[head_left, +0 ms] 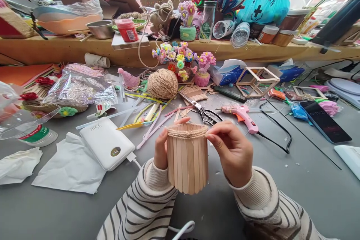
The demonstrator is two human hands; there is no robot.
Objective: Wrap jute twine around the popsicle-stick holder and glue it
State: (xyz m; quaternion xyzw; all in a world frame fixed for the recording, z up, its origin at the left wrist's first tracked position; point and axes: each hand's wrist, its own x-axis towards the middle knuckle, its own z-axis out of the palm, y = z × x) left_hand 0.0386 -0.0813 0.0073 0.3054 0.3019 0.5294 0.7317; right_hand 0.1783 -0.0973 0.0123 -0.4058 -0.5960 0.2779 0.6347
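Above the grey table I see a round holder made of upright craft sticks (187, 167), with rows of twine (187, 133) wound about its upper rim. My left hand (161, 146) is wrapped round the holder's left side and back; part of its fingers is hidden behind it. At the right edge of the rim, my right hand (234, 148) pinches the twine between thumb and forefinger. Just beyond the holder lie black-handled scissors (204, 112). A pink hot glue gun (243, 116) rests to their right, and a ball of twine (162, 84) sits farther back.
A white power bank (107, 143) and paper tissue (70, 165) lie at left. Toward the right are a phone (324, 122), a black cord (277, 144) and a stick frame (257, 80). Loose craft sticks (194, 95) and yarn flowers (180, 56) stand behind, below a crowded ledge (123, 54).
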